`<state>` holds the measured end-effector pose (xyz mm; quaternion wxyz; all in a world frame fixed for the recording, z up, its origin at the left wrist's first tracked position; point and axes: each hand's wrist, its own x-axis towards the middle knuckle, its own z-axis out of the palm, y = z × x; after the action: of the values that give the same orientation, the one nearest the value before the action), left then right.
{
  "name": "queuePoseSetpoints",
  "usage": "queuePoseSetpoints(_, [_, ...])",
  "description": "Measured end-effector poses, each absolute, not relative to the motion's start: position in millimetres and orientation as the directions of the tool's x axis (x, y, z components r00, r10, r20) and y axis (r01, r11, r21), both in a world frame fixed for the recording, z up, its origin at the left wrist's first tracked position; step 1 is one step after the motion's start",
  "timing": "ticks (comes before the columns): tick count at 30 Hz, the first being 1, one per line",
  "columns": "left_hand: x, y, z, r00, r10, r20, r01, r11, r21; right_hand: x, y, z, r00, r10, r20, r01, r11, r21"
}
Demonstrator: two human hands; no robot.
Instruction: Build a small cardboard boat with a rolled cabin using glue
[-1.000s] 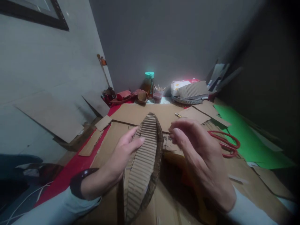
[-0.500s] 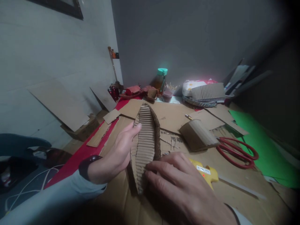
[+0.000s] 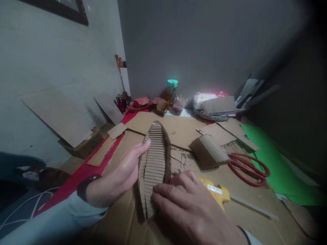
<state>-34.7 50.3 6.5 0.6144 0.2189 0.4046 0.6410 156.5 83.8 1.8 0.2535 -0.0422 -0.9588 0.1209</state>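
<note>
A long leaf-shaped cardboard piece (image 3: 155,156) with a ribbed inside and raised rims points away from me, near the middle of the table. My left hand (image 3: 125,170) grips its left rim, thumb on top and fingers hidden behind. At the near right end, my right hand (image 3: 184,204) has its fingers closed over the rim, fingertips on the ribbed surface. A yellow glue gun (image 3: 217,192) with a clear glue stick lies just beyond my right hand, partly covered by it.
Red-handled scissors (image 3: 249,170) lie at the right beside a curved cardboard block (image 3: 209,152). Green sheets (image 3: 276,163) are further right. A lidded bottle (image 3: 171,92) and a loaded tray (image 3: 212,115) stand at the back. Cardboard strips (image 3: 103,151) lie left.
The view has shifted, so the table things appear slightly further left and lower. Both hands keep their hold on the cardboard piece, with little change in their pose.
</note>
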Motion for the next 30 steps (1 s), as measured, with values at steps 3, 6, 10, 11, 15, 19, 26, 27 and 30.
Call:
queuePoseSetpoints(3, [-27, 48, 14, -0.122, 0.973, -0.197, -0.603, 0.085, 0.793, 155, 86, 1, -0.837, 0.114, 0.536, 0.016, 0.983, -0.184])
queuePoseSetpoints(6, [-20, 45, 18, -0.099, 0.973, -0.207, -0.578, 0.113, 0.808, 151, 90, -2, -0.789, 0.097, 0.607, 0.029, 0.992, -0.121])
queuePoseSetpoints(10, [-14, 42, 20, -0.120, 0.967, -0.223, -0.537, 0.126, 0.834, 147, 91, -8, -0.750, 0.086, 0.656, 0.052, 0.996, -0.072])
queuePoseSetpoints(11, [-13, 42, 20, -0.134, 0.966, -0.222, -0.527, 0.120, 0.842, 146, 90, -10, -0.737, 0.080, 0.671, 0.058, 0.997, -0.056])
queuePoseSetpoints(15, [-12, 41, 17, -0.151, 0.954, -0.259, -0.497, 0.153, 0.854, 142, 88, -16, -0.685, 0.042, 0.727, 0.067, 0.998, 0.005])
queuePoseSetpoints(19, [-13, 40, 14, -0.160, 0.938, -0.308, -0.464, 0.204, 0.862, 137, 89, -17, -0.654, 0.019, 0.756, 0.038, 0.999, 0.008])
queuePoseSetpoints(26, [-10, 42, 18, -0.129, 0.923, -0.364, -0.463, 0.268, 0.845, 130, 90, -16, -0.544, 0.061, 0.837, 0.082, 0.996, -0.019])
queuePoseSetpoints(27, [-10, 42, 18, -0.118, 0.923, -0.367, -0.461, 0.276, 0.843, 131, 90, -16, -0.565, 0.055, 0.823, 0.079, 0.997, -0.012])
queuePoseSetpoints(30, [-9, 41, 17, -0.081, 0.927, -0.367, -0.448, 0.295, 0.844, 133, 89, -14, -0.585, 0.034, 0.811, 0.072, 0.997, 0.011])
